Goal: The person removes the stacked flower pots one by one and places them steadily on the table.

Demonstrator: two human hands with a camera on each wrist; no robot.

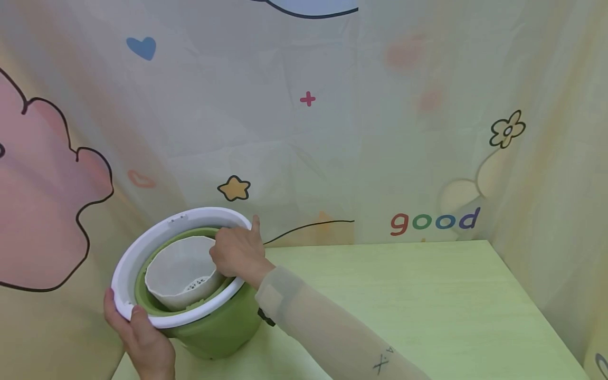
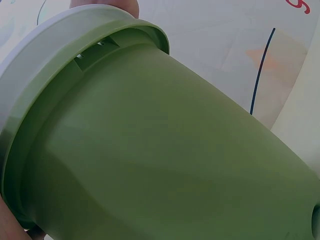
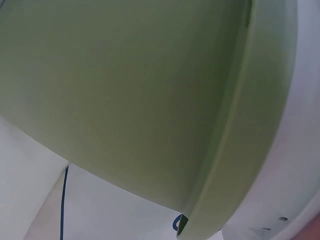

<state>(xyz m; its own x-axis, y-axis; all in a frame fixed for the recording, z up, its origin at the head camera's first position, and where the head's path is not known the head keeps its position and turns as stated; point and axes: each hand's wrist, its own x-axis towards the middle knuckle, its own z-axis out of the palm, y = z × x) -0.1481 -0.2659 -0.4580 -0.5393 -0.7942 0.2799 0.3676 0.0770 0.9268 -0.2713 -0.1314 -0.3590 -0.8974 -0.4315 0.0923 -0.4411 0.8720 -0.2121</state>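
A green plastic bucket [image 1: 214, 327] with a white ring [image 1: 124, 269] round its mouth stands tilted on the table's left side. Nested in it is another green rim [image 1: 140, 287], and inside that a white basket [image 1: 166, 266] with a wavy edge and a perforated bottom. My left hand [image 1: 142, 335] grips the white ring at the lower left, thumb on top. Over the ring's right side reaches my right hand [image 1: 239, 253], fingers curled at the white basket's edge and one finger sticking up; its fingertips are partly hidden. The wrist views show mostly the bucket's outer wall [image 2: 150, 130].
A pale green table [image 1: 404, 295] extends to the right, with its right edge slanting toward the front. Behind it hangs a printed curtain [image 1: 332, 158] with a star, a heart and the word "good". The curtain also closes in both sides.
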